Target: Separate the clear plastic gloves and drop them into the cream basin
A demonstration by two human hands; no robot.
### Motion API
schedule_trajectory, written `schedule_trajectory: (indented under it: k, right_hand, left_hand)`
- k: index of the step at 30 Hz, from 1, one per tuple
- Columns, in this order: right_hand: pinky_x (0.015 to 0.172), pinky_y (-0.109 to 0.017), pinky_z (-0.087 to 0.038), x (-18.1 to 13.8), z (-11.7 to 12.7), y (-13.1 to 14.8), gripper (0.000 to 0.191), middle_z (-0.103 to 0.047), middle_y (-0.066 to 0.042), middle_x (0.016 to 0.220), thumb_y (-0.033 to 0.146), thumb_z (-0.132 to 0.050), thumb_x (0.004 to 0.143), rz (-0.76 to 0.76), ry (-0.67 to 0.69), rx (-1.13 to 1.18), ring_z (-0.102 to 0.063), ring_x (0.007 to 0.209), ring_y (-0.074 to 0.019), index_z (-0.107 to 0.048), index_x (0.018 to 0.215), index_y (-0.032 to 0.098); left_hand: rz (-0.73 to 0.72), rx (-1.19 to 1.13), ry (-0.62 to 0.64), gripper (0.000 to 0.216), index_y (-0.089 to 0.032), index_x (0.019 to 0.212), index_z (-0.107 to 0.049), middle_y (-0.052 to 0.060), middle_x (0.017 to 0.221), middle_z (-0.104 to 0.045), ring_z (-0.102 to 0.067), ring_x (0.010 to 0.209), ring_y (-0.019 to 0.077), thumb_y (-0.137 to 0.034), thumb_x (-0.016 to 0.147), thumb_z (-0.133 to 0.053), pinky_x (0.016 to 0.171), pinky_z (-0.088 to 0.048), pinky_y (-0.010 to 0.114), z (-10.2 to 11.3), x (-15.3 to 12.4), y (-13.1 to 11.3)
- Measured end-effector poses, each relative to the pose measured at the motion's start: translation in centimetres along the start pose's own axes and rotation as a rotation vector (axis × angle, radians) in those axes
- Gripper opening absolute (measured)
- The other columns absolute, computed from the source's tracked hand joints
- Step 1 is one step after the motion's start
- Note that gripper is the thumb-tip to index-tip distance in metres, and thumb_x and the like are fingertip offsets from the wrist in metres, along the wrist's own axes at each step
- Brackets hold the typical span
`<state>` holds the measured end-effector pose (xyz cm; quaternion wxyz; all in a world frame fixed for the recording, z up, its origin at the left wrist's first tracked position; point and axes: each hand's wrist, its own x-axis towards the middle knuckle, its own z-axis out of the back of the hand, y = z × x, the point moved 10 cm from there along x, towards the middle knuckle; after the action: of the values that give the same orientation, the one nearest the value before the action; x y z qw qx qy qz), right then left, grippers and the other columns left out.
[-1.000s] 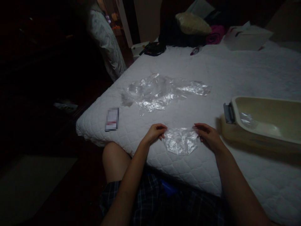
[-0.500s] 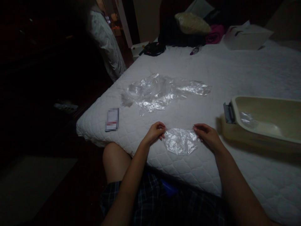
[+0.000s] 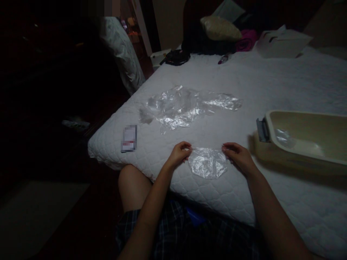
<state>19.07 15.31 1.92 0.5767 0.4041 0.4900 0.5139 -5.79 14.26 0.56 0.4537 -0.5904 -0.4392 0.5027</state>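
Observation:
A small clear plastic bag (image 3: 208, 163) hangs stretched between my hands, just over the near side of the quilted white bed (image 3: 217, 202). My left hand (image 3: 181, 153) pinches its upper left corner, and my right hand (image 3: 236, 154) pinches the upper right one. The bag's top edge runs straight from hand to hand, while its crinkled lower part spreads toward me. Beyond it, several clear plastic bags (image 3: 187, 104) lie in a loose spread across the bed. To the right of my right hand stands a cream plastic bin (image 3: 298, 151) with a grey latch and some clear plastic inside.
A phone-like flat object (image 3: 129, 138), blurred out, lies near the left bed edge. At the back are a black bag (image 3: 177, 57), a small bottle (image 3: 223, 59), a beige pillow (image 3: 221, 28), a pink roll (image 3: 246, 39) and a white box (image 3: 283, 43). Someone in pale trousers (image 3: 121, 50) stands at the left.
Both hands keep their pinch on the small plastic bag and have barely moved. The view has shifted very slightly.

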Motion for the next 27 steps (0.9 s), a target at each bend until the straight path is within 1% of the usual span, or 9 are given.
schedule_trajectory:
  k: [3,7,9,12,14,16,20,24,27]
  right_hand:
    - [0.037,-0.019,-0.035,0.0,0.1,0.0,0.047,-0.060,-0.003,0.075,0.048,-0.071,0.060,0.002,-0.013,0.007,-0.047,0.049,-0.0077,-0.061,0.095,0.018]
    - [0.036,-0.019,-0.035,-0.1,0.9,0.1,0.044,-0.059,0.000,0.071,0.047,-0.071,0.062,0.007,-0.098,0.057,-0.046,0.046,-0.0070,-0.060,0.094,0.019]
    - [0.034,-0.018,-0.032,-0.5,1.5,0.1,0.040,-0.055,0.003,0.062,0.047,-0.069,0.064,0.001,-0.135,0.095,-0.043,0.041,-0.0057,-0.058,0.090,0.019]
    - [0.030,-0.017,-0.024,-1.6,1.6,-0.7,0.036,-0.053,0.004,0.056,0.050,-0.067,0.066,-0.074,-0.091,0.117,-0.035,0.034,-0.0033,-0.056,0.079,0.018]
    - [0.029,-0.017,-0.020,-2.5,1.2,-1.5,0.037,-0.052,0.004,0.051,0.053,-0.064,0.068,-0.149,-0.003,0.093,-0.032,0.032,-0.0025,-0.055,0.072,0.016]
    - [0.030,-0.017,-0.019,-3.4,0.7,-2.1,0.040,-0.046,0.005,0.042,0.055,-0.060,0.071,-0.211,0.094,0.045,-0.029,0.030,-0.0026,-0.056,0.068,0.015]
    - [0.031,-0.018,-0.020,-4.2,0.0,-2.7,0.042,-0.041,0.006,0.034,0.055,-0.058,0.073,-0.252,0.211,-0.012,-0.029,0.029,-0.0039,-0.060,0.069,0.014]
    - [0.032,-0.018,-0.024,-3.9,-0.3,-2.6,0.039,-0.057,0.000,0.050,0.051,-0.063,0.069,-0.248,0.240,0.022,-0.033,0.031,-0.0029,-0.061,0.075,0.013]
    - [0.031,-0.019,-0.025,-3.7,-0.4,-2.5,0.038,-0.063,-0.003,0.061,0.049,-0.066,0.067,-0.239,0.219,0.045,-0.034,0.032,-0.0020,-0.061,0.078,0.013]
  left_hand:
    - [0.006,-0.004,-0.011,0.030,-0.015,0.090,-0.054,0.000,0.084,-0.058,-0.048,0.038,0.0018,-0.026,0.064,-0.066,0.028,-0.032,0.013,0.0,0.1,0.1]
    - [0.022,-0.060,-0.063,0.029,-0.015,0.088,-0.054,-0.003,0.068,-0.055,-0.047,0.035,0.0035,-0.029,0.066,-0.065,0.028,-0.031,0.014,0.6,0.1,-0.1]
    - [0.013,-0.088,-0.130,0.027,-0.015,0.084,-0.053,-0.005,0.060,-0.054,-0.046,0.035,0.0043,-0.031,0.067,-0.064,0.029,-0.031,0.014,1.4,-0.3,-0.3]
    - [0.042,-0.089,-0.215,0.024,-0.014,0.075,-0.051,-0.005,0.056,-0.054,-0.043,0.032,0.0032,-0.035,0.069,-0.062,0.029,-0.028,0.014,2.9,-1.6,-0.2]
    - [0.115,-0.043,-0.155,0.025,-0.013,0.068,-0.052,-0.003,0.053,-0.054,-0.040,0.030,0.0027,-0.036,0.071,-0.061,0.029,-0.027,0.015,2.9,-2.7,0.3]
    - [0.199,0.001,-0.025,0.026,-0.011,0.067,-0.055,0.000,0.052,-0.056,-0.041,0.030,0.0034,-0.035,0.071,-0.062,0.029,-0.029,0.015,2.1,-3.9,0.9]
    - [0.289,0.003,0.117,0.025,-0.007,0.078,-0.060,0.006,0.066,-0.064,-0.048,0.036,0.0050,-0.028,0.067,-0.068,0.033,-0.037,0.017,1.3,-5.1,1.5]
    - [0.319,-0.016,0.168,0.028,-0.007,0.082,-0.060,0.005,0.067,-0.064,-0.052,0.039,0.0073,-0.023,0.062,-0.070,0.036,-0.042,0.018,0.5,-4.4,2.0]
    - [0.290,-0.049,0.180,0.032,-0.008,0.085,-0.058,0.002,0.059,-0.061,-0.052,0.039,0.0079,-0.021,0.059,-0.072,0.038,-0.044,0.019,-0.1,-3.7,2.1]
